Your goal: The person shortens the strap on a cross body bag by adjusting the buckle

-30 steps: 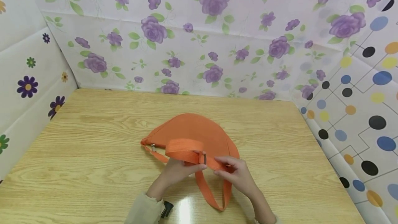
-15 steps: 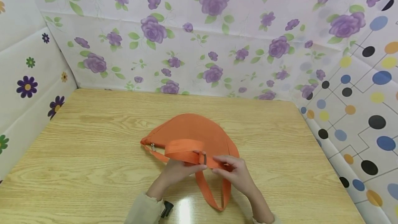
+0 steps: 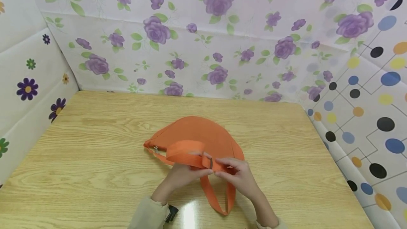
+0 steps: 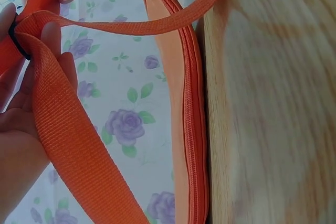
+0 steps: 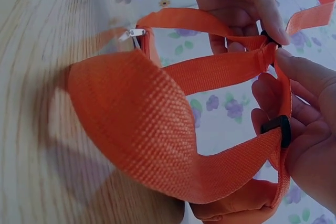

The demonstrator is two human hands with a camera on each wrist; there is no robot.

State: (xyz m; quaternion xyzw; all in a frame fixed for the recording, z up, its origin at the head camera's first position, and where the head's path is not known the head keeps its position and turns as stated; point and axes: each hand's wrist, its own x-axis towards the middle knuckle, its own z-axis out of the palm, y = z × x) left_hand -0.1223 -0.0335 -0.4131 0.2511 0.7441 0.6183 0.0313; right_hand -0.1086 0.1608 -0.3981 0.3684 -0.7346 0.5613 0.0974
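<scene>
An orange crescent-shaped bag (image 3: 197, 130) lies on the wooden table, its curved edge away from me. My left hand (image 3: 181, 177) pinches the orange webbing strap (image 4: 84, 129) right at a black slider buckle (image 3: 211, 163), and a loop of strap (image 3: 186, 147) stands up above that hand. Just to the right, my right hand (image 3: 240, 176) pinches the strap between thumb and fingers, fingertips close to the slider. A second black buckle (image 5: 283, 129) sits on the strap against the right hand's fingers. Another strap loop hangs toward me between the hands. Some left fingers are hidden behind webbing.
The bag's zipper (image 4: 191, 129) runs along its near edge, with a metal zip pull (image 5: 134, 33) at the left end. A black plastic clip (image 3: 171, 214) is beside the left sleeve (image 3: 149, 215). Patterned cloth walls (image 3: 187, 56) border the table (image 3: 95, 133).
My right hand has shifted slightly left, toward the slider. The left hand has tilted a little, and the upper strap loop has moved slightly left and narrowed. The bag has stayed in place.
</scene>
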